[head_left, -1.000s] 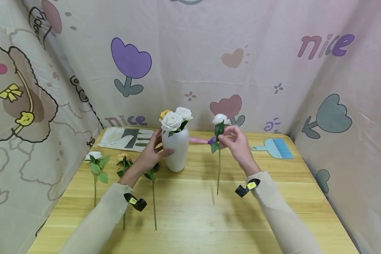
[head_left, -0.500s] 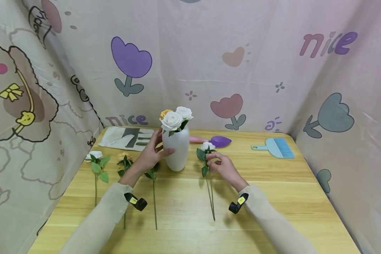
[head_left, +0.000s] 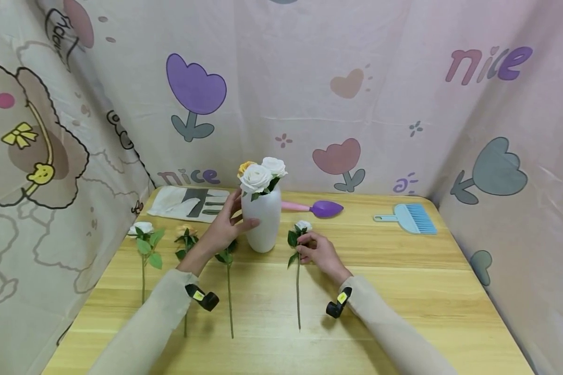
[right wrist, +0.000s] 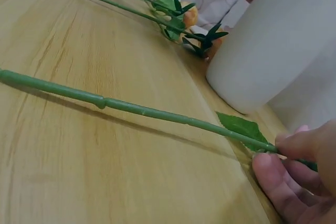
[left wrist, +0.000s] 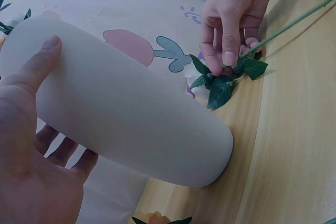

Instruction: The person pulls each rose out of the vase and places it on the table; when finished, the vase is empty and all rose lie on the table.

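Observation:
My left hand grips the white vase from its left side, the thumb across the front and the fingers behind. The vase stands upright on the wooden table. Two white roses and a yellow rose stick out of its mouth. Right of the vase, my right hand pinches a single white rose just under its leaves. In the right wrist view its green stem runs low over the tabletop with a shadow below; whether it touches is hard to tell.
Left of the vase lie a white rose, a yellow rose and another stem, its bloom hidden. Along the back are a white-and-grey cloth item, a purple trowel and a light-blue brush. A printed curtain encloses the table.
My right hand has brought the white rose down and left, from upright in the air to low over the table near the vase. My left hand keeps its hold on the vase.

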The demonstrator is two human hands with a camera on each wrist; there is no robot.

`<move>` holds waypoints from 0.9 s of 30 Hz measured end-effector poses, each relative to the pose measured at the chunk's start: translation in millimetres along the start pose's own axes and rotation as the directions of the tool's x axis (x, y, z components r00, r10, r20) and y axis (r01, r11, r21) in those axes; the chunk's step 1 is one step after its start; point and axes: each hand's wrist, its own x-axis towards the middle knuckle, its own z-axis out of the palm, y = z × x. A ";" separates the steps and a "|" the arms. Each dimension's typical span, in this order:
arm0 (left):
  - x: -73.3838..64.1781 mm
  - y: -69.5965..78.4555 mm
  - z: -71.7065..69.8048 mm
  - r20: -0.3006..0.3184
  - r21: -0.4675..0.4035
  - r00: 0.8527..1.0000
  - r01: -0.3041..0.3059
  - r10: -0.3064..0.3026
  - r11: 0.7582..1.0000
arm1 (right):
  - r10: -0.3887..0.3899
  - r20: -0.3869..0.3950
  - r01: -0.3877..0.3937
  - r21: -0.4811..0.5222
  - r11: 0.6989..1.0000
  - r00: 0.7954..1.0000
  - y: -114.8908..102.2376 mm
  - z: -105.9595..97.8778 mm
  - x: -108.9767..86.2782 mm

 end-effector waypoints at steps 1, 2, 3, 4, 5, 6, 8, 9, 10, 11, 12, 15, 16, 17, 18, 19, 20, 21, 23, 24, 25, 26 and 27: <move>0.2 0.0 0.2 0.000 -0.001 1.000 0.001 -0.001 1.000 | 0.000 -0.004 0.000 -0.003 1.000 1.000 0.0 0.2 0.3; 0.3 0.1 0.2 0.000 0.000 1.000 0.002 -0.002 1.000 | -0.001 -0.006 0.001 -0.007 1.000 1.000 0.1 0.2 0.5; 0.4 0.1 0.1 -0.001 0.000 1.000 0.003 -0.003 1.000 | -0.002 -0.007 0.002 -0.012 1.000 1.000 -0.1 0.1 0.6; 0.4 0.1 0.0 -0.001 0.000 1.000 0.004 -0.004 1.000 | -0.004 -0.006 0.004 -0.019 1.000 1.000 -0.5 0.0 0.6; 0.4 0.3 -0.1 -0.002 0.000 1.000 0.005 -0.005 1.000 | -0.006 -0.004 0.006 -0.025 1.000 1.000 -1.0 -0.4 0.5; 0.3 0.4 -0.2 -0.002 0.000 1.000 0.006 -0.006 1.000 | -0.010 -0.007 0.010 -0.034 0.999 1.000 -2.3 -0.9 0.1; 0.3 0.7 -0.2 -0.002 0.003 1.000 0.006 -0.006 1.000 | -0.026 -0.025 0.025 -0.062 0.998 0.999 -4.6 -2.4 0.0; 0.3 0.9 -0.2 -0.003 0.004 1.000 0.007 -0.007 1.000 | -0.041 -0.039 0.038 -0.083 0.996 0.998 -7.1 -3.3 0.0; 0.3 1.0 -0.2 -0.003 0.004 1.000 0.009 -0.009 1.000 | -0.060 -0.056 0.054 -0.106 0.993 0.997 -10.3 -4.5 0.2; 0.2 1.2 -0.2 -0.003 0.005 1.000 0.010 -0.010 1.000 | -0.085 -0.072 0.076 -0.125 0.989 0.994 -14.4 -6.1 0.7; 0.2 1.2 -0.3 -0.002 0.007 1.000 0.011 -0.011 1.000 | -0.111 -0.090 0.097 -0.151 0.984 0.990 -19.3 -8.0 1.7; -0.1 1.5 -0.4 -0.004 0.006 1.000 0.015 -0.015 1.000 | -0.209 -0.111 0.186 -0.188 0.964 0.972 -39.4 -13.8 5.0; -0.2 1.6 -0.4 -0.004 0.007 1.000 0.015 -0.015 1.000 | -0.240 -0.108 0.219 -0.181 0.959 0.965 -47.3 -15.7 6.1; -0.2 1.5 -0.4 -0.005 0.005 1.000 0.015 -0.015 1.000 | -0.274 -0.099 0.256 -0.166 0.952 0.957 -55.7 -17.4 7.2; -0.3 1.5 -0.2 -0.004 0.004 1.000 0.015 -0.015 1.000 | -0.302 -0.091 0.286 -0.158 0.945 0.949 -64.1 -18.8 8.0; -0.3 1.4 -0.1 -0.003 0.002 1.000 0.014 -0.014 1.000 | -0.331 -0.080 0.317 -0.147 0.937 0.940 -72.9 -19.9 8.3; -0.3 1.3 0.0 -0.002 -0.001 1.000 0.014 -0.014 1.000 | -0.356 -0.067 0.346 -0.127 0.929 0.932 -81.6 -20.7 8.7; -0.2 1.0 0.2 0.000 -0.002 1.000 0.013 -0.013 1.000 | -0.376 -0.057 0.368 -0.115 0.923 0.925 -89.9 -21.1 9.0; -0.1 0.7 0.5 0.003 -0.004 1.000 0.014 -0.014 1.000 | -0.409 -0.041 0.403 -0.107 0.909 0.912 -106.1 -20.7 9.3; -0.1 0.6 0.7 0.004 -0.004 1.000 0.016 -0.016 1.000 | -0.420 -0.029 0.415 -0.105 0.904 0.907 -113.4 -20.0 9.4; 0.0 0.4 0.8 0.003 -0.005 1.000 0.016 -0.016 1.000 | -0.432 -0.013 0.429 -0.095 0.898 0.902 -120.0 -18.9 10.1; 0.0 0.3 1.0 0.003 -0.006 1.000 0.017 -0.017 1.000 | -0.438 0.006 0.437 -0.073 0.896 0.899 -126.0 -17.3 10.8; 0.0 0.2 1.1 0.002 -0.006 1.000 0.019 -0.019 1.000 | -0.445 0.029 0.446 -0.054 0.893 0.895 -131.3 -15.7 11.5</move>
